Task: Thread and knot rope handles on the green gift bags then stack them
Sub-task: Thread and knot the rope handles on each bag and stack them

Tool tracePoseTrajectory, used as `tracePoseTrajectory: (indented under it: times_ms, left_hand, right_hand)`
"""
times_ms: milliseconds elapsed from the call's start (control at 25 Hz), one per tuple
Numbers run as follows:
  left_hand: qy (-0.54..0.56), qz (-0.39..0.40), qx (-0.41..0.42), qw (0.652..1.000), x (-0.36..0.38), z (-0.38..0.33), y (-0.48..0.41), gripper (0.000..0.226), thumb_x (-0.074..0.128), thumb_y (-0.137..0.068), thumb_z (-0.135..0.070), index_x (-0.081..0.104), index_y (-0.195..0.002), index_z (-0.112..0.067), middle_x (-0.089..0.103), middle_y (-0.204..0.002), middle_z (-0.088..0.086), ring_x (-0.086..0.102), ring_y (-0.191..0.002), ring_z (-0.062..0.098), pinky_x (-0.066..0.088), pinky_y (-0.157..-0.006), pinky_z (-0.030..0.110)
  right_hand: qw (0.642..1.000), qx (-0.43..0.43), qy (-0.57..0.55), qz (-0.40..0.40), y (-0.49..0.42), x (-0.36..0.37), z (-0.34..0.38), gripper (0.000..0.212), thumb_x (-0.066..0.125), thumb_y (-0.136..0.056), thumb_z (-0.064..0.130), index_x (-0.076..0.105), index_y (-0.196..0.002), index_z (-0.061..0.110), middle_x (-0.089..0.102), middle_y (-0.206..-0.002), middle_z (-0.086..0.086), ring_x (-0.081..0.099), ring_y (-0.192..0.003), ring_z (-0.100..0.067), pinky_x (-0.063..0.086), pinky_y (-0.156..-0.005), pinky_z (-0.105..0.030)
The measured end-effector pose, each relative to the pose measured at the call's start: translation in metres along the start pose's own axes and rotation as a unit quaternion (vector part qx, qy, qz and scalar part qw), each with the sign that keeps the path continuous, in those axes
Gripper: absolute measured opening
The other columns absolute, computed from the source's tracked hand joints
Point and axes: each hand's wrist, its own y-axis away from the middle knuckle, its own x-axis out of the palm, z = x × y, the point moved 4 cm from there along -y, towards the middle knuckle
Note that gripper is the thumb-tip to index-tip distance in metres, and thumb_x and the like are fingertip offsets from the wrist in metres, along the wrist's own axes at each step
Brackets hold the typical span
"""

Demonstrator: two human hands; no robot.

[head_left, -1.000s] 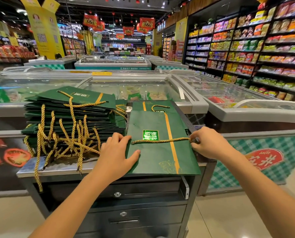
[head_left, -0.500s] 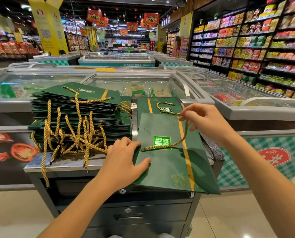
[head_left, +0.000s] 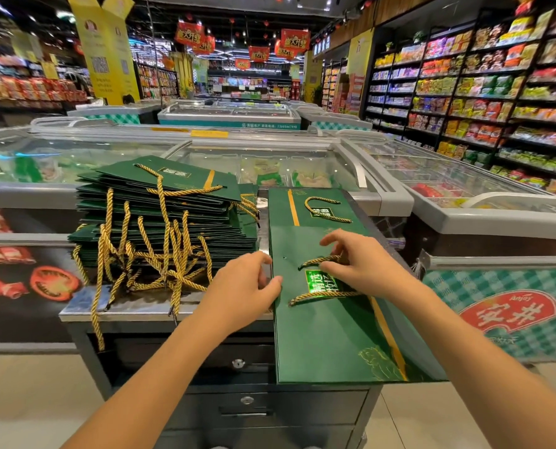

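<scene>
The flat green paper gift bag (head_left: 328, 335) is gripped at its edge by the left hand (head_left: 244, 290); the gold twisted rope (head_left: 315, 261) is pinched by the right hand (head_left: 367, 264).

Reaches forward with both bare forearms, converging. Pinches left edge of gift bag (head_left: 328, 335) with left hand (head_left: 242, 288), thumb on top, fingers curled. Pinches rope handle (head_left: 319, 261) with right hand (head_left: 362, 265) between thumb and forefinger, remaining fingers raised, loosely bent.
</scene>
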Motion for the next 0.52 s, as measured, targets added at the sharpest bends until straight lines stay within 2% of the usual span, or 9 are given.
tracePoseTrajectory:
  times_ms: [120,200,320,440,520]
  left_hand:
    - [0.0,0.017,-0.03,0.999,0.007,0.007,-0.016,0.025,0.057,-0.094,-0.04,0.065,-0.111,-0.023,0.06,-0.078,-0.006,0.057,-0.074,0.014,0.054,-0.072,0.042]
    - [0.012,0.001,-0.048,0.999,0.009,0.011,-0.02,0.021,0.055,-0.095,-0.037,0.066,-0.107,-0.024,0.063,-0.078,-0.008,0.059,-0.075,0.015,0.055,-0.073,0.044]
    - [0.009,-0.026,-0.058,0.998,0.013,0.016,-0.019,0.021,0.049,-0.097,-0.028,0.065,-0.111,-0.028,0.065,-0.086,-0.011,0.061,-0.075,0.015,0.055,-0.072,0.04]
    - [0.027,-0.027,-0.052,0.998,0.015,0.021,-0.02,0.021,0.053,-0.097,-0.029,0.064,-0.114,-0.031,0.063,-0.084,-0.016,0.058,-0.07,0.009,0.053,-0.068,0.035]
    - [0.049,-0.029,-0.049,0.997,0.014,0.023,-0.02,0.02,0.056,-0.095,-0.03,0.065,-0.113,-0.031,0.062,-0.082,-0.017,0.055,-0.068,0.004,0.051,-0.066,0.033]
  right_hand:
    - [0.999,-0.037,0.017,0.017,-0.006,0.013,0.016,0.032,0.07,-0.096,0.029,0.066,-0.127,0.026,0.062,-0.1,0.001,0.057,-0.088,-0.015,0.048,-0.084,-0.032]
    - [0.999,-0.045,0.008,0.015,-0.011,0.023,0.023,0.017,0.07,-0.096,0.026,0.073,-0.112,0.024,0.061,-0.092,0.002,0.055,-0.083,-0.014,0.046,-0.08,-0.033]
    - [0.999,-0.025,-0.037,0.0,-0.019,0.029,0.027,0.003,0.066,-0.096,0.023,0.068,-0.095,0.02,0.064,-0.088,0.004,0.058,-0.08,-0.013,0.05,-0.075,-0.033]
    - [0.992,-0.008,-0.125,-0.028,-0.028,0.029,0.031,0.009,0.066,-0.09,0.015,0.064,-0.089,0.024,0.069,-0.083,0.001,0.06,-0.071,-0.012,0.053,-0.071,-0.034]
    - [0.987,-0.011,-0.153,-0.042,-0.028,0.034,0.031,0.011,0.068,-0.09,0.015,0.071,-0.092,0.027,0.071,-0.081,0.005,0.061,-0.068,-0.007,0.054,-0.068,-0.028]
